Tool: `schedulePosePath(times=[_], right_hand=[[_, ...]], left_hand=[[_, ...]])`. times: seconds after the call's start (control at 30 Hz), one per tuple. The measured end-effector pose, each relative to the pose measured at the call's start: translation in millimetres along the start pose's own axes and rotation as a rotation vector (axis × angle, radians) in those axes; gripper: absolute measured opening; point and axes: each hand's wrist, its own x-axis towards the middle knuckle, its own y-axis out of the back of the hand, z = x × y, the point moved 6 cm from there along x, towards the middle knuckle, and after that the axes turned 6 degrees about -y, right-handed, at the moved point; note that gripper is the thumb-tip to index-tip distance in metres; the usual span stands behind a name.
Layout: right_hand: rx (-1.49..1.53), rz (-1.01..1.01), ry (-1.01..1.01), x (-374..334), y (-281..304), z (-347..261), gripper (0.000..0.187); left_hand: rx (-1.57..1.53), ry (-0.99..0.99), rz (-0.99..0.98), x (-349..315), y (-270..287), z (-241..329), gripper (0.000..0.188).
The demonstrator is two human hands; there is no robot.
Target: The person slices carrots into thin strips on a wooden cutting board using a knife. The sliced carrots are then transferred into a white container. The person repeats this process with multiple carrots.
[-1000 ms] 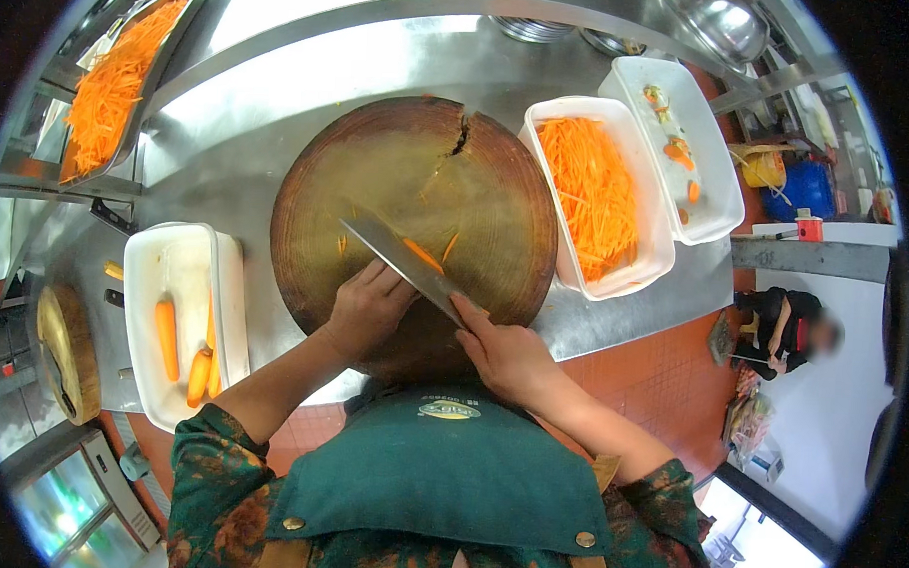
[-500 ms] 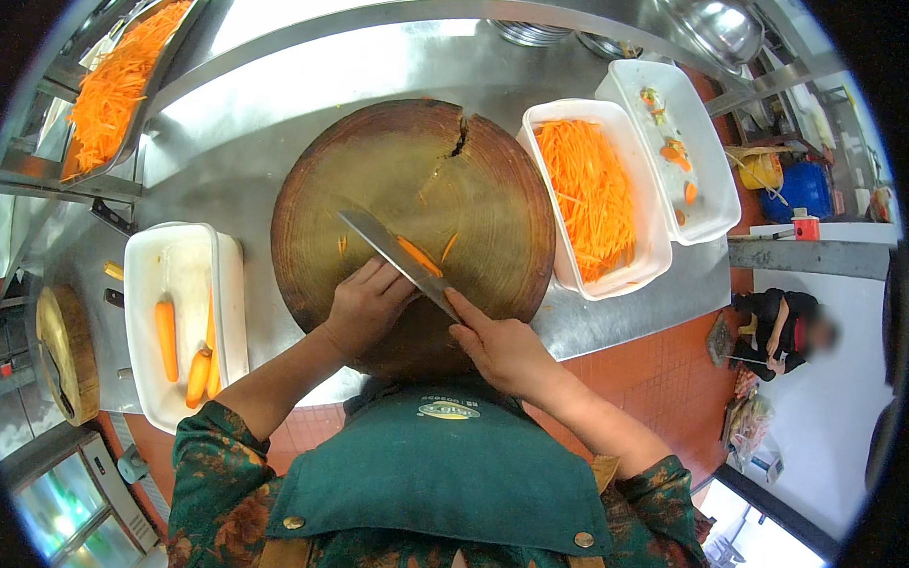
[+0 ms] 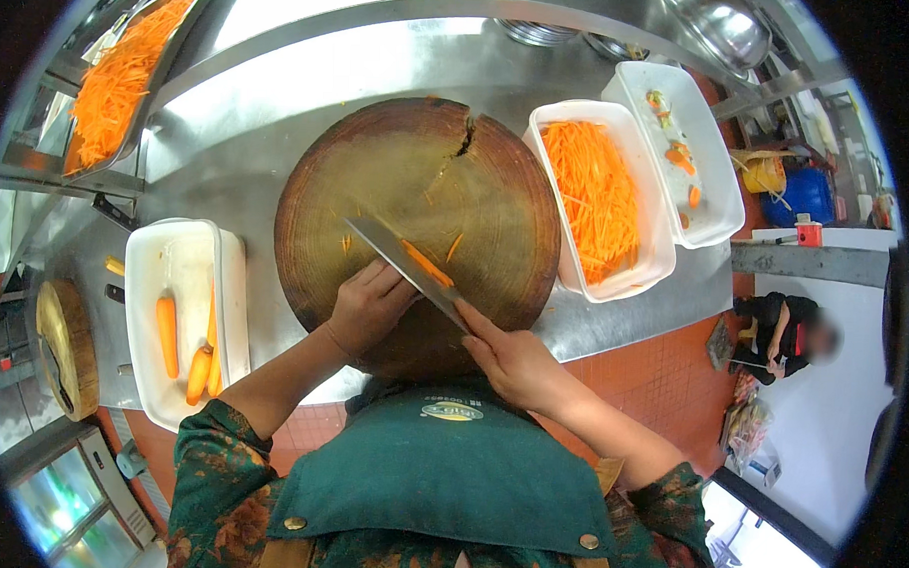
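A round wooden chopping block (image 3: 399,162), cracked at its far right edge, stands before me. My right hand (image 3: 522,364) grips the handle of a cleaver (image 3: 390,254), whose blade slants across the block toward the far left. Against the near side of the blade, my left hand (image 3: 369,306) has its fingers bent and pressed together; whatever lies under them is hidden. Cut carrot pieces (image 3: 427,263) lie along the blade's far side. A few thin carrot shreds (image 3: 454,248) are scattered on the wood.
Right of the block, a white tub (image 3: 659,261) holds shredded carrot, beside another tub (image 3: 715,228) with scraps. On the left, a white tub (image 3: 145,323) contains several whole carrots (image 3: 167,336). A metal tray (image 3: 167,69) of shreds sits far left. Another person (image 3: 785,331) is at right.
The cleaver's handle and my right hand have shifted slightly right and nearer to me. My left hand stays against the blade. The whole view has moved a little.
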Motion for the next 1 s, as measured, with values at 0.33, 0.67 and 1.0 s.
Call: schedulePosePath(times=[0.33, 0.67, 1.0], right_hand=[[0.003, 0.025, 0.004, 6, -6, 5, 0.054], [0.045, -0.01, -0.02, 0, -4, -7, 0.052], [0.091, 0.003, 0.032, 3, -2, -8, 0.053]], left_hand=[[0.0, -0.021, 0.031, 0, 2, 0, 0.024], [-0.019, -0.009, 0.038, -3, 2, 1, 0.025], [-0.038, -0.008, 0.05, -5, 1, -1, 0.027]])
